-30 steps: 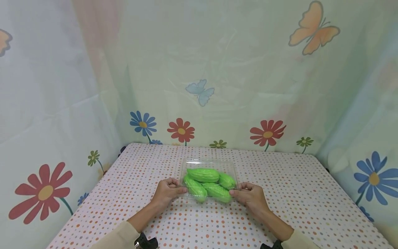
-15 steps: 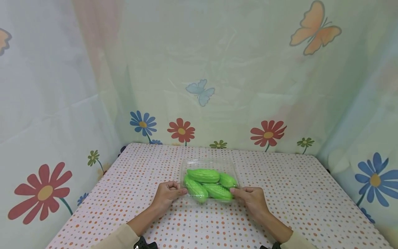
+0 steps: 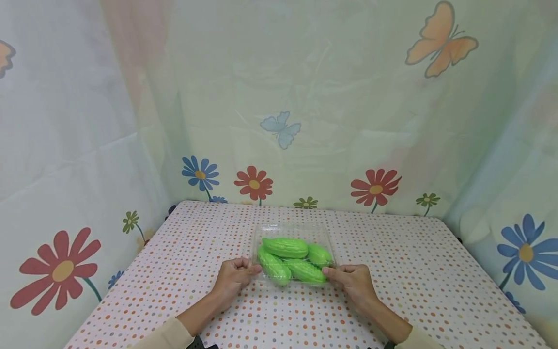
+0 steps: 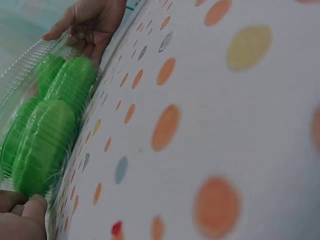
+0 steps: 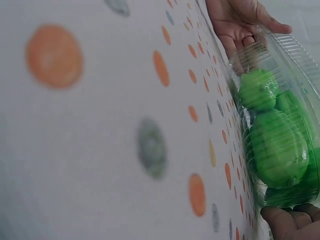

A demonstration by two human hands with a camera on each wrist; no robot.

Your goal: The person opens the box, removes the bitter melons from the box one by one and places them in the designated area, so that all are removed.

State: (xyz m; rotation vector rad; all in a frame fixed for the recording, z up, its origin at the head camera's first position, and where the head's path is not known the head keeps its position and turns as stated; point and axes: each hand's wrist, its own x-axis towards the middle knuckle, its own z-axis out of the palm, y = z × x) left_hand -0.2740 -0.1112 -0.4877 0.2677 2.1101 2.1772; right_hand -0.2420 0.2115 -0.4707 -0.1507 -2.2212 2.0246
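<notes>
A clear plastic box [image 3: 320, 232] with ribbed walls sits on the dotted tabletop in the head view. Inside lie several bright green, ridged bitter melons [image 3: 285, 247]. My left hand [image 3: 233, 280] pinches the box's near left corner, thumb on top. At the near right corner my right hand [image 3: 354, 286] pinches the rim in the same way. Both wrist views show the melons through the plastic, with a hand at each end of the box. Fingers under the rim are partly hidden. Whether a lid covers the melons I cannot tell.
The table cover [image 3: 392, 252] is white with small coloured dots. Hanging cloth [image 3: 331, 97] printed with flowers and butterflies encloses the table at the back and both sides. Dark wrist straps show at the bottom edge of the head view.
Both hands have shifted very slightly toward the person while keeping their hold at the corners. The box and the melons have hardly moved.
</notes>
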